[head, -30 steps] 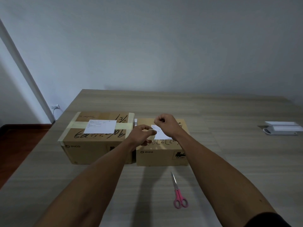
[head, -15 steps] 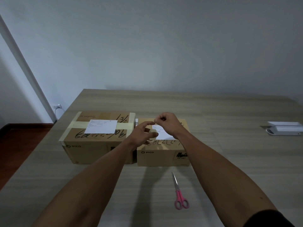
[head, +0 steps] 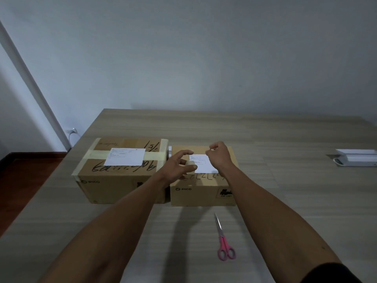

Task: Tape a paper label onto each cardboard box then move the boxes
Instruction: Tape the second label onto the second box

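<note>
While both hands work over the smaller box (head: 202,176), the left hand (head: 177,167) holds a tape roll (head: 190,167), thumb and fingers curved loosely round it. The right hand (head: 217,158) is pinched tight near the label's far right corner, fingertips closed on something small, probably the tape's free end; too small to be sure. A white label (head: 203,166) lies flat on that box top, between the two hands and partly under them.

Key relation: the roll sits at the label's left edge and the pinch is up at the right, so the tape line would run left to right across the label's far side, along the box's long axis. The right hand is nearer the spot to stick down.

The larger box (head: 122,170) stands just to the left, touching or nearly so, its label (head: 124,159) already held by a tape band across the top. Judged from this, one box is done, the second is in progress, and neither is moved yet.

Pink scissors (head: 224,240) lie on the bench (head: 285,201) nearer the person, blades pointing toward the boxes, closer to the right arm.
</note>
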A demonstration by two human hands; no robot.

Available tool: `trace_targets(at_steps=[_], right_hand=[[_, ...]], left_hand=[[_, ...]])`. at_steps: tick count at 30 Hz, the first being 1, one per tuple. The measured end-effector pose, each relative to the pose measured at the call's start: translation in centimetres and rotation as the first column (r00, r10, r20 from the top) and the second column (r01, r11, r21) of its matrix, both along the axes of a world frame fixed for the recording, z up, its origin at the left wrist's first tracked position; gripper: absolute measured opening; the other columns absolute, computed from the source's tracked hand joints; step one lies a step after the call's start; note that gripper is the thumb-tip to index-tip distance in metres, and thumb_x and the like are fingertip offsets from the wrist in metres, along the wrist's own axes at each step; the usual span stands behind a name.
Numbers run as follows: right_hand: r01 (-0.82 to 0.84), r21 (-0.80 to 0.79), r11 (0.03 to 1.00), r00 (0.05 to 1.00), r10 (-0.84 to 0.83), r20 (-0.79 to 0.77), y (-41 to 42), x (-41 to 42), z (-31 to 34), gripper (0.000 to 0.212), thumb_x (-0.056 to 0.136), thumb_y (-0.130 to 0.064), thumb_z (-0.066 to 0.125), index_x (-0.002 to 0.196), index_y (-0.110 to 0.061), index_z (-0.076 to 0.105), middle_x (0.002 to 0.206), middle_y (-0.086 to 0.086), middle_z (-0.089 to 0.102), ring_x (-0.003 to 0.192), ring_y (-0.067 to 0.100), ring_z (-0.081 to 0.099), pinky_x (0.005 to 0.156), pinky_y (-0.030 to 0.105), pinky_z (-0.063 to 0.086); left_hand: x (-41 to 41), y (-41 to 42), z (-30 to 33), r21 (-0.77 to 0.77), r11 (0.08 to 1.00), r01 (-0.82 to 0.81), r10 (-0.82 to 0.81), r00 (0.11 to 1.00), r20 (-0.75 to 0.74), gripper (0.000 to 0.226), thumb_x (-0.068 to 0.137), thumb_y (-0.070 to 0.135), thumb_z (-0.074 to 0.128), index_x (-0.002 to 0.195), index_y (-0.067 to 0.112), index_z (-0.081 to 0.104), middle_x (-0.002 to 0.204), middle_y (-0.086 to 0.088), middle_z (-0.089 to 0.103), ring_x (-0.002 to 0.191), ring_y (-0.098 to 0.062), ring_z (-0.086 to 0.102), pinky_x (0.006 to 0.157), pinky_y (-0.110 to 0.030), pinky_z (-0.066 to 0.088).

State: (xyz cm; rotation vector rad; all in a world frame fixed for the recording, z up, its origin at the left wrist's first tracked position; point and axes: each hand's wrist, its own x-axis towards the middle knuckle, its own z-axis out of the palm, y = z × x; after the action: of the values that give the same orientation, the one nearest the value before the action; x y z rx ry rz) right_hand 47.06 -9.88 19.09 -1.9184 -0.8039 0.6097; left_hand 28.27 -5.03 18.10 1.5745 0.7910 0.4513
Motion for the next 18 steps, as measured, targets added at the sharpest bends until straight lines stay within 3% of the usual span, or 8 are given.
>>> trace_targets(at_steps=[3,7,11,14,18], right_hand=[[0.011,-0.017,1.0,1.0,-0.011,-0.018,-1.2,0.7,-2.0,0.003,0.094,-0.011,0.06,0.094,-0.009,0.059,0.096,0.005,0.061,0.077,0.022,0.056,0.063,0.031,0.044],[0.002,-0.067,0.998,1.0,-0.003,-0.014,-3.9,1.5,-5.5,0.015,0.09,-0.013,0.06,0.082,0.0,0.062,0.084,0.009,0.067,0.076,0.03,0.064,0.07,0.049,0.056],[-0.038,-0.151,0.988,0.999,0.036,-0.011,-6.8,1.4,-8.6,0.02,0.091,-0.008,0.062,0.072,0.0,0.063,0.072,0.01,0.063,0.063,0.02,0.059,0.057,0.036,0.054],[-0.068,-0.264,0.962,0.998,0.065,-0.018,-8.9,1.4,-11.5,0.018,0.089,0.001,0.056,0.073,-0.006,0.06,0.07,0.016,0.054,0.064,0.021,0.053,0.046,0.024,0.04],[-0.115,-0.442,0.89,0.993,0.104,-0.049,-12.1,1.0,-14.9,0.011,0.086,-0.009,0.062,0.076,-0.011,0.058,0.075,0.013,0.058,0.068,0.023,0.054,0.057,0.026,0.04]], left_hand=[[0.0,0.3,-0.1,-0.02,0.999,-0.034,0.034,0.999,0.001,0.056,0.091,0.011,0.077,0.137,0.031,0.054,0.108,-0.011,0.07,0.078,-0.013,0.071,0.067,-0.028,0.058],[0.6,0.4,-1.0,-0.009,0.999,-0.044,0.043,0.999,-0.012,0.055,0.089,0.011,0.079,0.135,0.032,0.055,0.104,-0.009,0.071,0.084,-0.019,0.069,0.073,-0.036,0.055],[1.4,-1.0,-1.8,-0.015,1.0,-0.02,0.02,0.999,-0.028,0.054,0.089,0.018,0.08,0.135,0.03,0.054,0.096,0.001,0.07,0.084,-0.018,0.064,0.075,-0.034,0.05],[1.7,-2.1,-2.8,-0.033,0.999,0.002,-0.003,0.999,-0.044,0.053,0.09,0.023,0.08,0.134,0.034,0.054,0.11,-0.006,0.07,0.094,-0.022,0.066,0.075,-0.034,0.052],[2.0,-3.3,-4.3,-0.074,0.997,0.02,-0.023,0.999,-0.047,0.047,0.093,0.013,0.075,0.132,0.028,0.054,0.105,-0.01,0.07,0.077,-0.018,0.059,0.065,-0.03,0.046]])
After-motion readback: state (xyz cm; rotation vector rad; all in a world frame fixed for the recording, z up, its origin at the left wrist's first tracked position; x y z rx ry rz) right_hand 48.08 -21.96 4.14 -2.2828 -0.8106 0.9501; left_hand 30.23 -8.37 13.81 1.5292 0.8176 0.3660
